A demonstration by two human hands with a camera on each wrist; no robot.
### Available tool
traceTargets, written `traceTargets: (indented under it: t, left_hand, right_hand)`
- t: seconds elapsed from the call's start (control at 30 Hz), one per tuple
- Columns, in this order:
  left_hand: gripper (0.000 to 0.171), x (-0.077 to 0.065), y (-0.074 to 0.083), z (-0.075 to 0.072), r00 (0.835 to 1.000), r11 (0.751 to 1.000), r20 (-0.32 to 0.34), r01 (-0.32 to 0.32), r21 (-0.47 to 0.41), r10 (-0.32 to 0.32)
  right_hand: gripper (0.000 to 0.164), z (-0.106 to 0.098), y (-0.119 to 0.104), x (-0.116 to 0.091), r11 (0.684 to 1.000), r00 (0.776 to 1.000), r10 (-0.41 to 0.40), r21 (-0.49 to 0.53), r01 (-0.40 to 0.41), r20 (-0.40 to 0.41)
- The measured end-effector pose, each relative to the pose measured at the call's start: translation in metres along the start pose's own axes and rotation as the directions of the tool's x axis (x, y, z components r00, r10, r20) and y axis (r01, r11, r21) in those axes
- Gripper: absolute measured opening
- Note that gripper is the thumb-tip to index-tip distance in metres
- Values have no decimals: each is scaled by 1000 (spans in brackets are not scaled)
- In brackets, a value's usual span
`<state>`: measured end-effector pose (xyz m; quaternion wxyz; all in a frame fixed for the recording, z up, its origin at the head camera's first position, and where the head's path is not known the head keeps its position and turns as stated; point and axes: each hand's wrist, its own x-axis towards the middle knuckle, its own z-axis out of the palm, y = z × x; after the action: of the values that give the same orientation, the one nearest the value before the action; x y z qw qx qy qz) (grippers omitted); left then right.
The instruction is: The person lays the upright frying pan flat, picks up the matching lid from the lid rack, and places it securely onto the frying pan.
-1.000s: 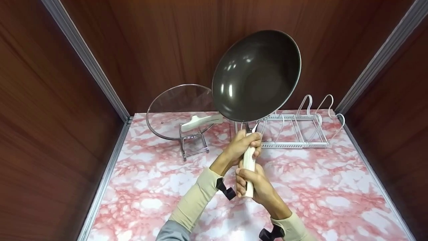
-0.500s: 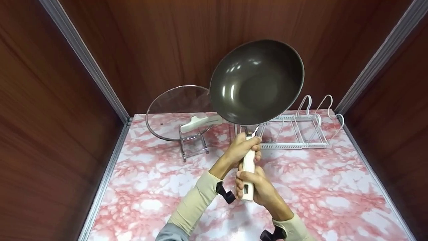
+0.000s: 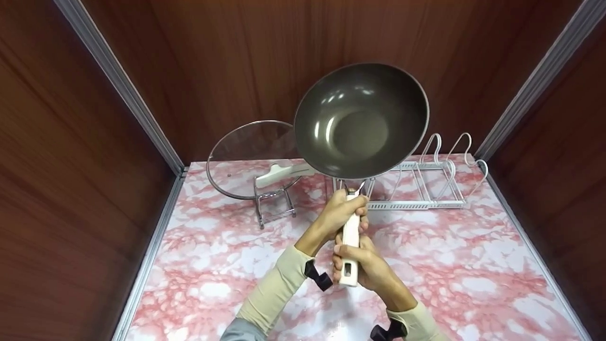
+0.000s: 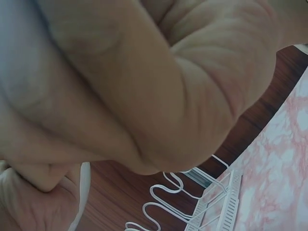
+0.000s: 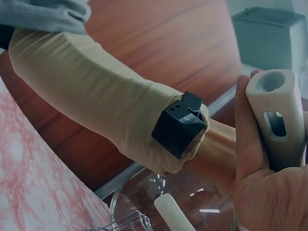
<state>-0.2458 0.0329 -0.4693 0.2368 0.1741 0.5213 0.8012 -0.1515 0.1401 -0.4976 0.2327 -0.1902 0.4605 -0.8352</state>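
Note:
A dark wok (image 3: 362, 123) with a long cream handle (image 3: 351, 232) is held up above the table in the head view, its inside facing the camera. My left hand (image 3: 340, 211) grips the handle near the wok's bowl. Lower down, my right hand (image 3: 360, 260) grips the same handle close to its end, thumb across the top. The handle's end, with its hanging slot, sticks out past the right hand in the right wrist view, where the handle end (image 5: 276, 110) fills the right side. In the left wrist view the left hand (image 4: 144, 86) hides the handle.
Left of the wok, a glass lid (image 3: 251, 147) with a cream handle leans in a small chrome stand (image 3: 274, 203). Behind and right of the hands lies a white wire rack (image 3: 426, 184) with upright loops. Wood-grain panels wall in the pink marbled table (image 3: 227, 265).
The wok has tipped back and come lower, so more of its inside shows. Both hands keep their grip on the handle and have shifted slightly toward the body.

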Motion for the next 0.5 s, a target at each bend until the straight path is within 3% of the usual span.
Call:
traceTargets:
  t: [0.27, 0.5]
  left_hand:
    - [17, -3, 1, 0, 998, 999, -67, 17, 31, -14]
    - [18, -5, 1, -1, 997, 999, -77, 36, 32, -34]
  right_hand:
    - [8, -1, 1, 1, 1000, 998, 18, 22, -19, 56]
    - [8, 1, 1, 2, 999, 998, 39, 28, -41, 57]
